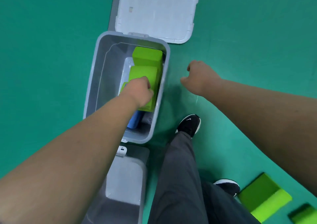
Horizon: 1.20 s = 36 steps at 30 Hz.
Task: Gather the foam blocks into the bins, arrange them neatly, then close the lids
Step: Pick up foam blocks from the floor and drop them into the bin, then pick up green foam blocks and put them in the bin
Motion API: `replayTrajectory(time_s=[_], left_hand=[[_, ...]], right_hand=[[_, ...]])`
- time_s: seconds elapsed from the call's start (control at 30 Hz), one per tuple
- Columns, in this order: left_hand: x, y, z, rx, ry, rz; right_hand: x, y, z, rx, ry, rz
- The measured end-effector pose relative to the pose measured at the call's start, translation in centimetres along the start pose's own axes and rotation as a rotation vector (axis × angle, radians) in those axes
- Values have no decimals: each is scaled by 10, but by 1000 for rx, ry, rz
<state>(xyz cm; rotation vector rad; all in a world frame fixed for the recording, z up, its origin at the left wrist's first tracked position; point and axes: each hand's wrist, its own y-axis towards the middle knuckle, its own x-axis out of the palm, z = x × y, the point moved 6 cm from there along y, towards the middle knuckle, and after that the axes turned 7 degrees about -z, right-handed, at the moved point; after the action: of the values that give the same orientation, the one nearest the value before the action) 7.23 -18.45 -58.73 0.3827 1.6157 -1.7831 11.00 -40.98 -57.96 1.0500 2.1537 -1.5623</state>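
Head view looks straight down on an open gray bin (93, 79) at the centre of the frame, its white lid (154, 12) thrown back flat on the green floor (51, 35) above it. The left hand (139, 90) reaches into the bin along its right wall, fingers curled down over the lower green block (144, 72). It seems to grip the block's top, though the fingertips are hidden behind the knuckles. Just above stands the upper green block (147, 55), touching the lower one, and a blue block (134, 120) lies below, partly under the forearm. The right hand (200, 76) hangs over bare floor to the right of the bin, fingers loosely curled and holding nothing.

Foam like this should be light and a little springy, with a matte skin that will not slip. One hand across a narrow side is likely enough, and a hard squeeze would only dent it. Held by its two long faces, it should slide down squarely beside its neighbour.

At the lower right a loose green block (264, 194) lies on the floor, well apart from the bin, with another green block (303, 213) cut off by the frame corner. A second gray bin (123, 180) sits at lower centre, end to end with the first, a white latch (121, 150) between them. A black shoe (188, 124) and dark trouser legs stand between the bins and the loose blocks. The bin's right wall leaves little room for fingers.
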Motion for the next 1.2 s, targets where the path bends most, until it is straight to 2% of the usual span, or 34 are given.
replayTrajectory(time_s=[0.17,0.4,0.53,0.7,0.83,0.97,1.2], left_hand=[[19,16,125,200,178,-81],[71,11,320,460,493,-160],[135,-14,417,640,710,-205],[239,-78,513,838,951,-264],[342,-142,551,978,1095,-345],[443,-207,555,1085,1231,-421],[578,-293,519,1174,1433,-544]], right_hand=[[-28,-35,116,187,148,70],[-36,-123,298,479,410,258],[3,-204,394,644,565,322],[96,-330,484,907,790,415],[202,-421,519,1096,972,443],[313,-479,530,1211,1159,398],[435,-532,533,1228,1355,348]])
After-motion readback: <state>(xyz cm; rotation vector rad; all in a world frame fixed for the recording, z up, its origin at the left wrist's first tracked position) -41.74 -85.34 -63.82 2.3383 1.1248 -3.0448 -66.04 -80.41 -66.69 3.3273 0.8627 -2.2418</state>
